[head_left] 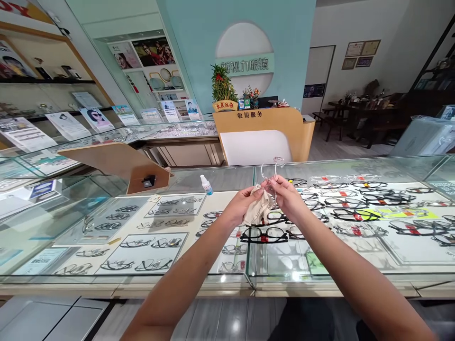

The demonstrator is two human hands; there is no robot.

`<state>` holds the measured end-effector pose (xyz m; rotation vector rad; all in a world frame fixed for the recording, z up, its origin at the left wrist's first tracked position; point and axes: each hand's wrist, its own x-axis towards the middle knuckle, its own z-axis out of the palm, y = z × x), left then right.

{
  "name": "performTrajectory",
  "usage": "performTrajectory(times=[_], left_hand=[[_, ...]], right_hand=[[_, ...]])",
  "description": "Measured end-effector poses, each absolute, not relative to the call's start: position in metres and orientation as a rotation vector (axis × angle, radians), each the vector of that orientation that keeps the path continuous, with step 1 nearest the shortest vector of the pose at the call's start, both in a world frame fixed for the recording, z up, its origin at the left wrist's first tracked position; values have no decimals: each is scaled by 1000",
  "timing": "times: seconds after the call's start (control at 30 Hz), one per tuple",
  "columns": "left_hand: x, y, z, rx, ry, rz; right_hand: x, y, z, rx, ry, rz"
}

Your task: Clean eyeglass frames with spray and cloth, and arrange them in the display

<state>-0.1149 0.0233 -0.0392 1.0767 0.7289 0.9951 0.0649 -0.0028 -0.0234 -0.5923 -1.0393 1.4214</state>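
Observation:
My left hand (243, 204) pinches a crumpled beige cleaning cloth (258, 209) against the lower part of a pair of clear-framed glasses (270, 182). My right hand (285, 196) grips the same glasses close by, with the temples pointing up. Both hands are held above the glass top of a display counter (142, 284). A small white-capped spray bottle with blue liquid (206, 185) stands on the counter, beyond my left hand. Directly below my hands lies a black-framed pair of glasses (263, 234), inside the case.
Many more eyeglasses lie in rows under the counter glass. A tan angled stand (119, 163) sits at the far left of the counter. Farther back are another glass case (177, 132), a tan cashier desk (263, 132) and dark wooden seating (366, 113).

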Motion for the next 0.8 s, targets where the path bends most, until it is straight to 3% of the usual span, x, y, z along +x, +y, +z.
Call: performTrajectory(times=[0.17,0.5,0.8], left_hand=[[-103,28,-9,1088,768,1080],[-87,32,104,1233,598,1321],[-91,16,107,1221,494,1177]], right_hand=[[67,-1,-2,-575,-997,1403],[67,16,94,-385,-1107,1248],[73,9,102,-316,-1141,1245]])
